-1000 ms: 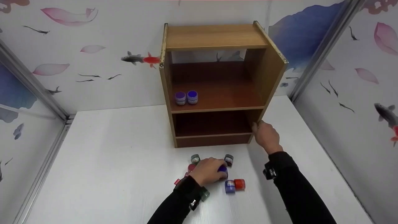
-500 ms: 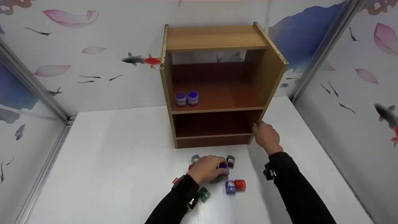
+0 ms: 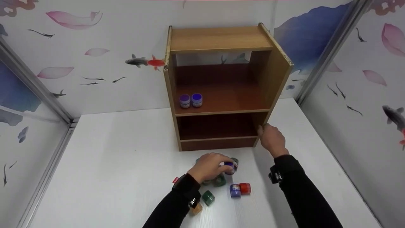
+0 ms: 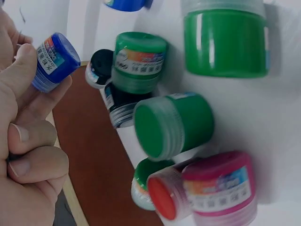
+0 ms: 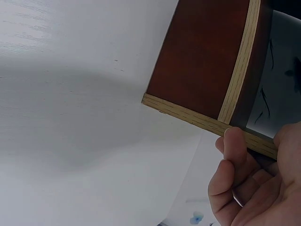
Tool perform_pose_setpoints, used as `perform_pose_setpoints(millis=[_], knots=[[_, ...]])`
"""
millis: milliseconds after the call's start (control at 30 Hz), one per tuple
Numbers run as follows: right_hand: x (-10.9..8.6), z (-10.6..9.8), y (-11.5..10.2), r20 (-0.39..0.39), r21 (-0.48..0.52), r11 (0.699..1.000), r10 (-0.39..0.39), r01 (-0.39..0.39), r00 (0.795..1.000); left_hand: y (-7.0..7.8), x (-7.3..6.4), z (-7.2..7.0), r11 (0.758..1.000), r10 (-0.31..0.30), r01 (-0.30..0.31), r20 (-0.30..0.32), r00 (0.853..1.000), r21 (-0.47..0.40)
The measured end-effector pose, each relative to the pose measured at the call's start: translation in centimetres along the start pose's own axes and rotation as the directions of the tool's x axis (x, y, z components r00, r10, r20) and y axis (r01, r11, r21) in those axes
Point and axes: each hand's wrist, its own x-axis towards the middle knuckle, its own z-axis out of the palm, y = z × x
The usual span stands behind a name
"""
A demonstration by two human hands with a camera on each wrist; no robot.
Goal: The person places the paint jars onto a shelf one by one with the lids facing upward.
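Note:
My left hand (image 3: 207,167) pinches a small blue paint jar (image 4: 57,61) between thumb and fingers, tilted and above the white table. Around and below this hand lie several paint jars: a green jar (image 4: 174,125), a magenta jar (image 4: 218,188), a red-lidded jar (image 4: 169,193) and dark jars partly hidden behind others. My right hand (image 3: 272,139) grips the front edge of the right side panel of a wooden shelf unit (image 3: 221,39), low down; the right wrist view shows its fingers and thumb at that panel (image 5: 188,117).
A purple-lidded jar (image 3: 185,101) and a blue-lidded jar (image 3: 196,100) stand at the left of the middle shelf. On the table (image 3: 126,177) lie a red jar (image 3: 245,188), a blue-purple jar (image 3: 235,190), a dark green jar (image 3: 208,198) and an orange jar (image 3: 196,209).
My left hand has moved slightly toward the shelf unit with the blue jar, uncovering green jars and an orange jar nearer me. My right hand stays on the panel.

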Motion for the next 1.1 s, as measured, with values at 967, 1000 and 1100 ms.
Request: perform_pose_setpoints(millis=[967,1000,1100], knots=[[0.0,0.1,-0.1,0.003,-0.006,1.0,0.009,-0.009,1.0,2.9,0.1,-8.6,0.993,0.031,-0.022,-0.077,0.997,0.118],[0.0,0.1,-0.1,0.003,-0.005,1.0,0.009,-0.009,1.0,3.1,0.2,-8.9,0.992,0.038,-0.027,-0.083,0.996,0.123],[0.1,0.2,0.0,0.0,-0.008,1.0,0.014,-0.014,1.0,3.5,0.2,-9.9,0.99,0.055,-0.042,-0.098,0.994,0.133]])
